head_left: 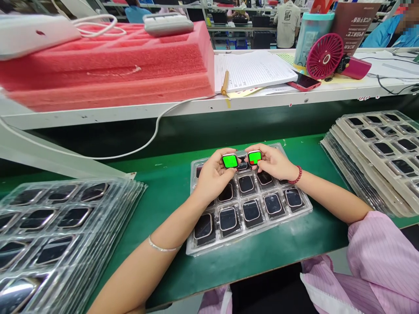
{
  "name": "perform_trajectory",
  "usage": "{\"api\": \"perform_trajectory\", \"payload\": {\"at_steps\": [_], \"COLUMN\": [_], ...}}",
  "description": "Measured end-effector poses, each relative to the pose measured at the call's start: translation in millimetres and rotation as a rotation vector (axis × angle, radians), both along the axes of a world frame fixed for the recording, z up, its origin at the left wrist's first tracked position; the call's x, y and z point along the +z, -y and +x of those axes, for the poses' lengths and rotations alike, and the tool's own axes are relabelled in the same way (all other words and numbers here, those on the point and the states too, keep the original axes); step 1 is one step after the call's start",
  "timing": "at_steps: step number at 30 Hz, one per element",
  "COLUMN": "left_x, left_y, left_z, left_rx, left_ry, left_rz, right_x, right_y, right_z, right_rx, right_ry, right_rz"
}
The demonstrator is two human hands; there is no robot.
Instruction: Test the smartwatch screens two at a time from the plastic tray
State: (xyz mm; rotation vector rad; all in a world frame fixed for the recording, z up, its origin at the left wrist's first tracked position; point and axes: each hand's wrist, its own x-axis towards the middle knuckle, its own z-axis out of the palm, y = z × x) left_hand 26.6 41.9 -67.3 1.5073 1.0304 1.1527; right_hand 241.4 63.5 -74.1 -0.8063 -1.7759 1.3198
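Note:
Over the far part of a clear plastic tray (248, 227), my left hand (212, 174) grips a square watch (230, 161) by its edges, its screen lit plain green. Close to its right, my right hand (276, 163) holds a second square watch (254, 157), with a green screen showing red patches near the bottom; my thumb lies at its lower edge. The two watches are slightly apart. Beneath my hands, the tray holds several dark-screened watches (251, 210) in separate pockets, some of them hidden by my hands.
Stacked trays of dark watches stand at left (68, 218) and right (386, 152) on the green mat (170, 192). A white shelf (255, 98) beyond carries pink foam (131, 65), papers (255, 69), a phone (305, 81) and a fan (325, 56). A white cable hangs below. People are in the background.

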Motion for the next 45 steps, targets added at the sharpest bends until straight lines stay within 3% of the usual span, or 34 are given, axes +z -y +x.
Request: {"api": "perform_trajectory", "payload": {"at_steps": [15, 28, 33, 39, 45], "left_x": [-0.7, 0.5, 0.1, 1.0, -1.2], "left_y": [0.9, 0.4, 0.3, 1.4, 0.7], "left_z": [-0.1, -0.4, -0.1, -0.2, 1.3], "left_rx": [0.000, -0.001, -0.003, 0.002, 0.006], "left_ry": [-0.004, -0.011, -0.010, -0.011, 0.006], "left_rz": [-0.022, -0.004, -0.005, -0.007, -0.012], "right_x": [1.1, 0.4, -0.8, -0.1, -4.1], "right_y": [2.8, 1.3, 1.0, 1.4, -0.4], "right_z": [0.0, 0.1, 0.6, 0.7, -1.9], "right_rx": [-0.036, -0.013, 0.002, 0.052, 0.071], "right_ry": [0.053, 0.029, 0.021, 0.008, -0.054], "right_rz": [0.192, 0.057, 0.136, 0.045, 0.100]}}
